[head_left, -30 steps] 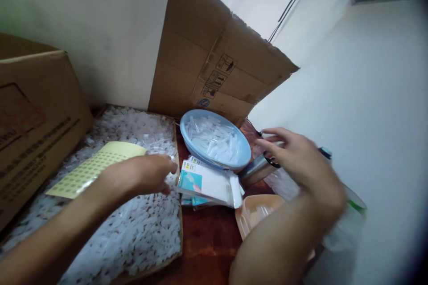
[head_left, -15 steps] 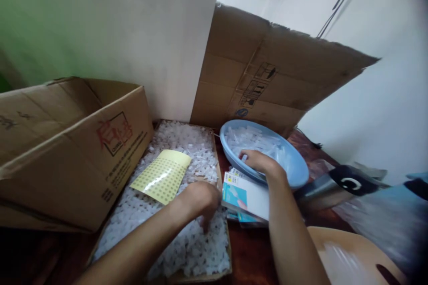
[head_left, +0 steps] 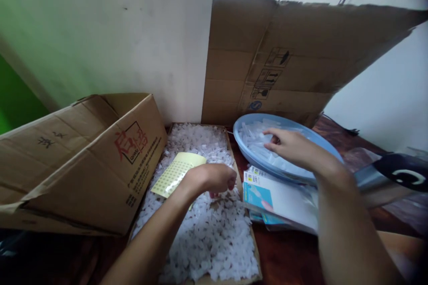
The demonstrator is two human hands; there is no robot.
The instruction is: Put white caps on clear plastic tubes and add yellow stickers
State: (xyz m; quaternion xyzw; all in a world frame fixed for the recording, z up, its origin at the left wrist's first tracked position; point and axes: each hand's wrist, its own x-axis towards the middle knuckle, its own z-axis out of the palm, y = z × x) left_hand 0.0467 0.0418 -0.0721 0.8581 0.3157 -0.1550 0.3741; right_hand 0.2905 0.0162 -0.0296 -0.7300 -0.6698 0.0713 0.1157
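Note:
My left hand (head_left: 219, 179) hovers over a shallow cardboard tray (head_left: 256, 254) filled with small whitish plastic pieces (head_left: 214, 236). Its fingers curl closed, and whatever they may hold is hidden. A yellow sheet of round stickers (head_left: 174, 173) lies on the pieces, partly behind my left wrist. Over the light blue basin (head_left: 242, 153) is my right hand (head_left: 289, 144). Its thumb and forefinger are apart above the clear plastic pieces (head_left: 256, 133) inside, with nothing distinct between them.
An open cardboard box (head_left: 103, 178) stands at left. A large cardboard sheet (head_left: 294, 53) leans behind the basin. Flat packages with blue and white printing (head_left: 281, 200) lie beside the tray. At right are a bag with an eye design (head_left: 404, 173) and a tan surface (head_left: 404, 245).
My right hand has moved from the basin's near rim, where it held a small pale piece, to over the basin's contents. My left hand has lifted and turned. The view has shifted.

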